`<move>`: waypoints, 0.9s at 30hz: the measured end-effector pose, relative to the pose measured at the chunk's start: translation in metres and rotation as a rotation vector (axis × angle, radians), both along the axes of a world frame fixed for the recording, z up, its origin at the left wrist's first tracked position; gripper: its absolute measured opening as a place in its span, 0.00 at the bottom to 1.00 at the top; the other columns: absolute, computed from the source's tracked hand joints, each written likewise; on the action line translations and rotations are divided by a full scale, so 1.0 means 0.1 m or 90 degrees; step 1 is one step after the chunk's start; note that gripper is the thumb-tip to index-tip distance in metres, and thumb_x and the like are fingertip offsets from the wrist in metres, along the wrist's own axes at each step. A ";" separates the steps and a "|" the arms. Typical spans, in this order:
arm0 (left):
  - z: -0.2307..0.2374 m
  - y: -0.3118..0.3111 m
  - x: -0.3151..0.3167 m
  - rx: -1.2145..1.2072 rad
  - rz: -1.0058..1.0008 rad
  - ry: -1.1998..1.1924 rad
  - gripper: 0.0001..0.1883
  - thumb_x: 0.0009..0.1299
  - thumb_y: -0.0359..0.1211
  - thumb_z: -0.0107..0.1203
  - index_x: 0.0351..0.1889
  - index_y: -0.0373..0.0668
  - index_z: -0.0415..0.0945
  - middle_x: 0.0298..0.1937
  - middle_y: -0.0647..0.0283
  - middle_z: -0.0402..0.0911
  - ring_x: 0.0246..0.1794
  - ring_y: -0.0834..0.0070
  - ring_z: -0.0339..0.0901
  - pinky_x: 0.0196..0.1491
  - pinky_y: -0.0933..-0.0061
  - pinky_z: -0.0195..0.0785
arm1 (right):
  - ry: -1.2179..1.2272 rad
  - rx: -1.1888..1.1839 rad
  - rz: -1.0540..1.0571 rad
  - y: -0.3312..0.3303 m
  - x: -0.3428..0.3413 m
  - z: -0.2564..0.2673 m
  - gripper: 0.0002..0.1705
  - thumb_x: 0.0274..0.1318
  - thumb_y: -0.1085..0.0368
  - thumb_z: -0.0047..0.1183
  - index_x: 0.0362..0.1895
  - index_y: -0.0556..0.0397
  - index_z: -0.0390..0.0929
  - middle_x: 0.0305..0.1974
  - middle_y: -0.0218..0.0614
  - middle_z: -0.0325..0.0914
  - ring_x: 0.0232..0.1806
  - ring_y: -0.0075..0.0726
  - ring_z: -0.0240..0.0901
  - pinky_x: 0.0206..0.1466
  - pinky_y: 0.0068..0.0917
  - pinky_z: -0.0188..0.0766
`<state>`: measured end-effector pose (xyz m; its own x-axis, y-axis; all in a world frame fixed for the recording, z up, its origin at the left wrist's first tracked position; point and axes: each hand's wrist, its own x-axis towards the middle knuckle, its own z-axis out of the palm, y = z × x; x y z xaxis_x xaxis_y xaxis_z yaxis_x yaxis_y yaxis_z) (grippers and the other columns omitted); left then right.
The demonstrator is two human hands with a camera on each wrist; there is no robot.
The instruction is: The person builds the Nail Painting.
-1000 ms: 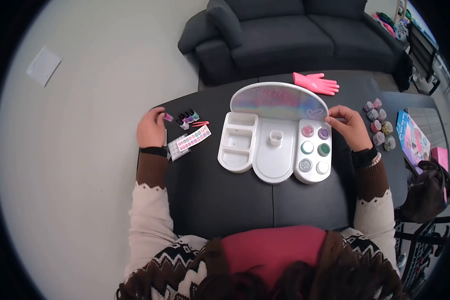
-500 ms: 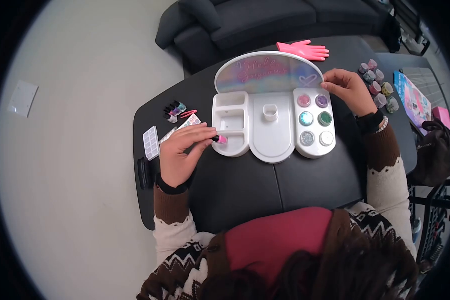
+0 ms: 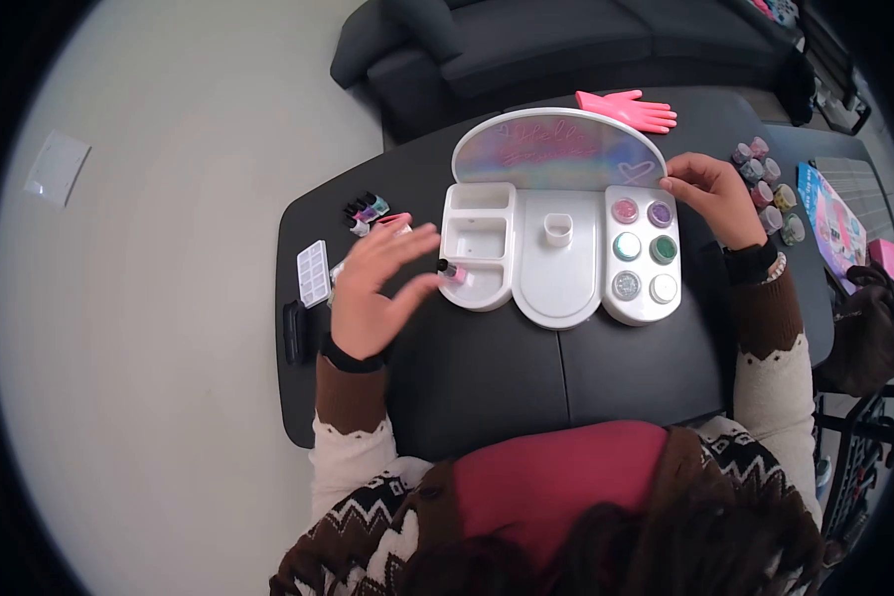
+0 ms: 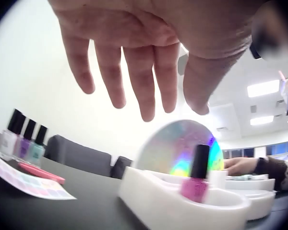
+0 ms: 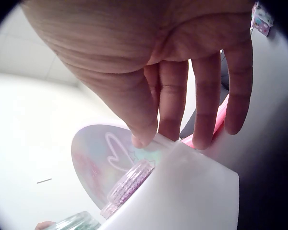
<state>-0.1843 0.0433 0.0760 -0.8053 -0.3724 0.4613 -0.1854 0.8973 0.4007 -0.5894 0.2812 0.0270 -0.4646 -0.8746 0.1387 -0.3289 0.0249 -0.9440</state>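
A white vanity-style organizer stands on the black table, with a rounded shimmering back panel behind it. In its front left compartment a pink nail polish bottle with a black cap leans upward, as the left wrist view also shows. My left hand hovers just left of that compartment, fingers spread, holding nothing. At the panel's right edge my right hand pinches the rim, thumb in front and fingers behind. Several glitter jars sit in the organizer's right section.
Left on the table are several nail polish bottles, a white gridded case, a black object and a sticker sheet. A pink glove-shaped hand lies behind the panel. Several small tubs stand to the right.
My left hand carried the pink bottle from the table's left side to the front left compartment, let go and drew back slightly leftward. The right hand stays at the panel's edge.
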 end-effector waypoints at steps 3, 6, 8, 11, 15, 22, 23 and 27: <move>-0.04 -0.39 0.08 -0.011 0.177 0.100 0.14 0.71 0.30 0.72 0.55 0.44 0.92 0.56 0.57 0.92 0.64 0.58 0.87 0.69 0.58 0.75 | -0.005 -0.001 0.000 -0.01 0.00 -0.02 0.09 0.72 0.69 0.66 0.52 0.59 0.88 0.44 0.28 0.89 0.47 0.19 0.83 0.57 0.23 0.78; -0.01 -0.82 0.12 -0.028 0.310 0.087 0.13 0.74 0.33 0.70 0.54 0.44 0.91 0.55 0.56 0.93 0.61 0.60 0.88 0.63 0.61 0.79 | -0.004 -0.013 0.009 0.00 -0.01 -0.01 0.09 0.71 0.69 0.66 0.51 0.59 0.88 0.44 0.28 0.89 0.46 0.19 0.82 0.56 0.23 0.78; -0.06 -1.10 0.12 -0.070 0.387 -0.047 0.14 0.76 0.38 0.68 0.54 0.44 0.91 0.53 0.55 0.93 0.57 0.61 0.90 0.58 0.62 0.81 | 0.023 -0.005 -0.001 0.00 -0.01 -0.01 0.08 0.71 0.68 0.67 0.49 0.59 0.89 0.42 0.27 0.89 0.43 0.18 0.81 0.53 0.22 0.77; -0.21 -1.45 0.15 0.093 0.377 -0.086 0.15 0.76 0.41 0.68 0.54 0.44 0.92 0.49 0.55 0.94 0.53 0.63 0.92 0.56 0.63 0.81 | 0.037 0.002 -0.004 0.00 0.01 0.03 0.08 0.70 0.68 0.67 0.48 0.58 0.89 0.40 0.26 0.89 0.42 0.18 0.79 0.51 0.22 0.76; -0.15 -1.50 0.15 0.153 0.399 -0.158 0.15 0.75 0.40 0.67 0.54 0.43 0.92 0.47 0.56 0.95 0.49 0.68 0.92 0.55 0.66 0.82 | 0.047 0.011 -0.011 0.00 0.04 0.06 0.08 0.70 0.68 0.67 0.48 0.59 0.89 0.40 0.27 0.89 0.42 0.18 0.80 0.51 0.23 0.76; -0.11 -1.45 0.09 0.120 0.473 -0.170 0.14 0.74 0.40 0.67 0.52 0.45 0.93 0.46 0.57 0.95 0.47 0.67 0.92 0.54 0.66 0.82 | 0.041 0.013 -0.017 0.00 0.06 0.08 0.08 0.70 0.67 0.67 0.48 0.59 0.89 0.40 0.28 0.89 0.43 0.20 0.81 0.52 0.24 0.77; -0.11 -1.45 0.08 0.107 0.497 -0.161 0.14 0.74 0.39 0.67 0.52 0.45 0.93 0.46 0.57 0.95 0.47 0.67 0.92 0.53 0.66 0.82 | 0.045 0.009 -0.017 0.00 0.06 0.06 0.09 0.70 0.67 0.67 0.48 0.59 0.89 0.40 0.28 0.89 0.43 0.20 0.81 0.52 0.24 0.77; -0.02 -1.38 0.11 0.042 0.553 -0.036 0.13 0.74 0.38 0.66 0.51 0.45 0.92 0.45 0.58 0.95 0.48 0.67 0.92 0.54 0.65 0.82 | 0.032 -0.008 -0.014 0.00 0.06 0.05 0.08 0.70 0.68 0.67 0.48 0.59 0.89 0.40 0.28 0.89 0.43 0.20 0.81 0.53 0.23 0.77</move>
